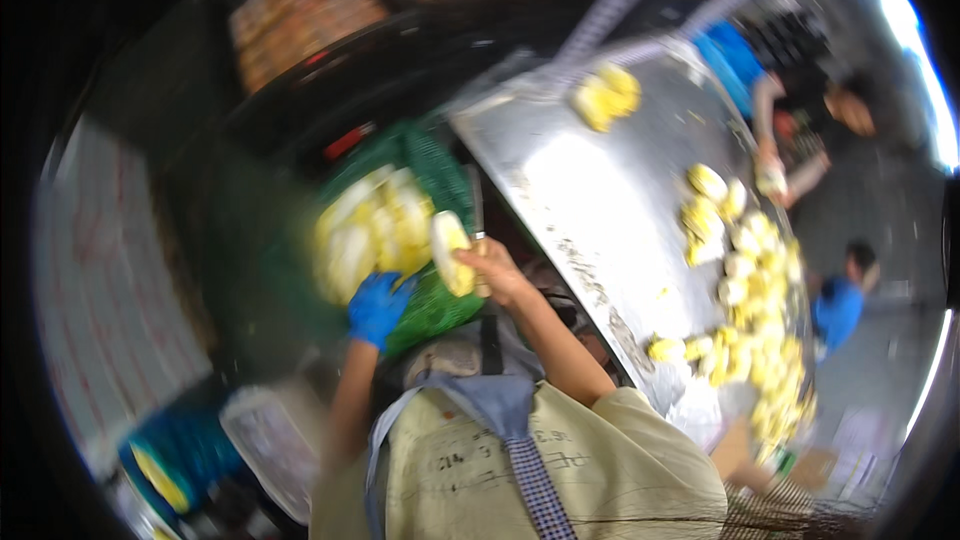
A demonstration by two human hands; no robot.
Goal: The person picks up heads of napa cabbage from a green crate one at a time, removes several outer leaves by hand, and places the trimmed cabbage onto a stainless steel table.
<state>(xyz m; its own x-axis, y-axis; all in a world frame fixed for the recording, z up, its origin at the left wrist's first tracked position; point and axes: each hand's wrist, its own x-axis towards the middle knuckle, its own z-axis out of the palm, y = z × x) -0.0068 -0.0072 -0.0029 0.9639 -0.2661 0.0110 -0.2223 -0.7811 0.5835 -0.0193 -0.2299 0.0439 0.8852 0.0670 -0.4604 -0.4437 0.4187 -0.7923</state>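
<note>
Several yellow-and-white napa cabbages lie in an open green mesh sack before me. My left hand, in a blue glove, rests at the near edge of these cabbages with its fingers spread; whether it grips one is unclear. Just right of the sack's load, my right hand holds a knife, its blade pointing away from me. The thumb and fingers of the same hand are also against a single pale napa cabbage, which is held above the sack's right side.
A metal table stands to the right, with cabbages heaped along its far side and a few at its top corner. Two people are beyond it. Filled crates stand ahead. At lower left are a blue-green sack and a pale tub.
</note>
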